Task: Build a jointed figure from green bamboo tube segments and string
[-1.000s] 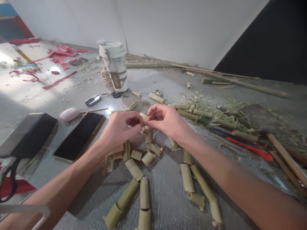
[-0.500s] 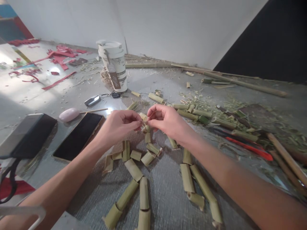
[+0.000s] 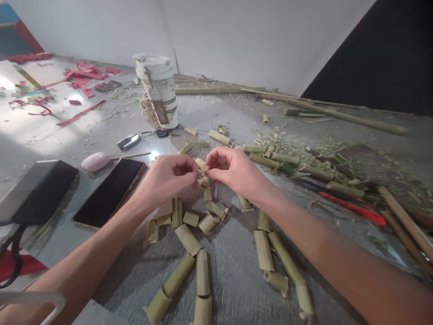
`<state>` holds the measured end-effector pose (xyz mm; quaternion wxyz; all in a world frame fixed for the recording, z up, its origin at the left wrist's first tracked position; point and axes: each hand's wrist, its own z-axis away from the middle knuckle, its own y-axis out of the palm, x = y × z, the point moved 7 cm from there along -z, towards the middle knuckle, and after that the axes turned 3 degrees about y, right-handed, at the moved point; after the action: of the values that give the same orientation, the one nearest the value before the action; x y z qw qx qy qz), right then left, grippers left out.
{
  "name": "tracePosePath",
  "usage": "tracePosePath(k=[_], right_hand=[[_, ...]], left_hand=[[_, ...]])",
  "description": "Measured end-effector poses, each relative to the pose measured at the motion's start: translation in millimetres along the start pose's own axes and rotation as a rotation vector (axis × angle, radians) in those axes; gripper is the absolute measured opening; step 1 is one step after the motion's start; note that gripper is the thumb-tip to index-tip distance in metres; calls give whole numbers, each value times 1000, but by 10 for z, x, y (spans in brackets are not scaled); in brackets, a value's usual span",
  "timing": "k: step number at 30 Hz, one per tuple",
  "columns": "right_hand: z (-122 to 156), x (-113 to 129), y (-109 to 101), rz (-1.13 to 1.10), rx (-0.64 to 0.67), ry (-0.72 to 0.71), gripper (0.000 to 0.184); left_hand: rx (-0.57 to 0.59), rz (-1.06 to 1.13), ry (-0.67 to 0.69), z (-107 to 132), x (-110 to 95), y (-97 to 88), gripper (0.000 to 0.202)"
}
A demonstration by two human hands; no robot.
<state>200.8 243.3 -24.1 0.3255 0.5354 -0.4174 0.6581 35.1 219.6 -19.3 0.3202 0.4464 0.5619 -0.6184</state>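
My left hand and my right hand meet fingertip to fingertip over the grey floor, both pinching one small bamboo piece between them. The piece is mostly hidden by my fingers. Directly below my hands lie several short green bamboo segments laid out in rows, with longer ones nearer me and another row to the right.
A phone and a dark case lie at the left, a pink oval object beyond them. A white tumbler stands at the back. Bamboo sticks, shavings and a red-handled tool cover the right side. Red scraps lie far left.
My hands have stayed pinched together on the small piece, with only slight finger shifts. The view has tilted a little.
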Motion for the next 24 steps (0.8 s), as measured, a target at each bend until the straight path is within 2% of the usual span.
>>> tracePosePath(k=[9, 16, 24], right_hand=[[19, 44, 35, 70, 23, -32, 8], [30, 51, 43, 51, 25, -30, 10], [21, 27, 39, 63, 20, 2, 9]], left_hand=[[61, 117, -3, 3, -54, 61, 5], [66, 2, 34, 14, -47, 61, 11], [58, 254, -81, -3, -29, 71, 12]])
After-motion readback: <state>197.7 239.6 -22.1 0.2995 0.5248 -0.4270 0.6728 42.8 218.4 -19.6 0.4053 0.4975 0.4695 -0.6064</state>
